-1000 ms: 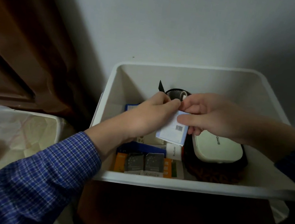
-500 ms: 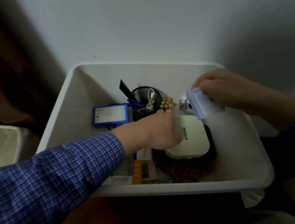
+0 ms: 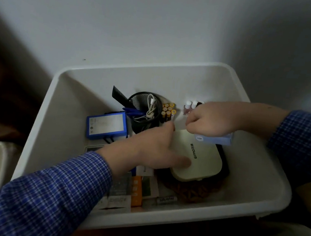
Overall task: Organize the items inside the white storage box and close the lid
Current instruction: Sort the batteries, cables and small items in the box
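Pale blue carton (image 3: 213, 139): right hand (image 3: 211, 119) gripping, now lowering it beside bottles (image 3: 188, 107); left hand (image 3: 155, 147) resting open-fingered on cream case (image 3: 200, 159); sorting continuing.

White storage box (image 3: 255, 189): smooth plastic, slight sheen. Pen cup (image 3: 145, 108), far side: black wire mesh, prob. metal. Cream case (image 3: 198, 159): smooth matt plastic. Small blue carton (image 3: 214, 139): matt card. Sleeves (image 3: 48, 198): woven check cloth. Wall (image 3: 161, 25): matt, smooth.
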`<action>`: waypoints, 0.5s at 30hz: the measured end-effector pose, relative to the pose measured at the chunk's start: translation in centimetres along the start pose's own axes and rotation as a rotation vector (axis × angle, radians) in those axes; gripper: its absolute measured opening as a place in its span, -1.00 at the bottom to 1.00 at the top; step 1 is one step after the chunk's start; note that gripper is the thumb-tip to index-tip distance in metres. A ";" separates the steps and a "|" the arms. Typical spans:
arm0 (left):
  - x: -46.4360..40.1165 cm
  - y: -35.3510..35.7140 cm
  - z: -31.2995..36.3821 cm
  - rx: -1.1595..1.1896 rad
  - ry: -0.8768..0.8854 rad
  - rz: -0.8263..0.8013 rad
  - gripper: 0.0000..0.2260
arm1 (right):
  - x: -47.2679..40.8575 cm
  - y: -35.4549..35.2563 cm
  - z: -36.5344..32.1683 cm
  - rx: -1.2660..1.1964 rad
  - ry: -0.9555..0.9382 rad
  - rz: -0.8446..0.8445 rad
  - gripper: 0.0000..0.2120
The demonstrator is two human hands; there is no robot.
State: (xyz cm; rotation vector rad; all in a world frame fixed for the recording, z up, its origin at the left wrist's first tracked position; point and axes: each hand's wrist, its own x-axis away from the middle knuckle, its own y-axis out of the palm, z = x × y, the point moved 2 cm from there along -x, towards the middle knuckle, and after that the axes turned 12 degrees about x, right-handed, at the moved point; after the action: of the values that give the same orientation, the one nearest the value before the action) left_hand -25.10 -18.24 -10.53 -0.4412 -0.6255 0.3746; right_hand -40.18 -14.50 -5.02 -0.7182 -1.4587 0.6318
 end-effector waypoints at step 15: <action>-0.7 0.3 -0.1 0.008 -0.120 -0.136 -0.55 | -0.2 3.1 -0.3 0.144 -0.017 -0.071 -0.67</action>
State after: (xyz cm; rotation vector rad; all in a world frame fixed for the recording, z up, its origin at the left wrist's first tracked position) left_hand -25.63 -18.39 -11.11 -0.3678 -0.7666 0.2753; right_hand -39.75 -12.68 -7.52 -0.5475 -1.4322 0.6816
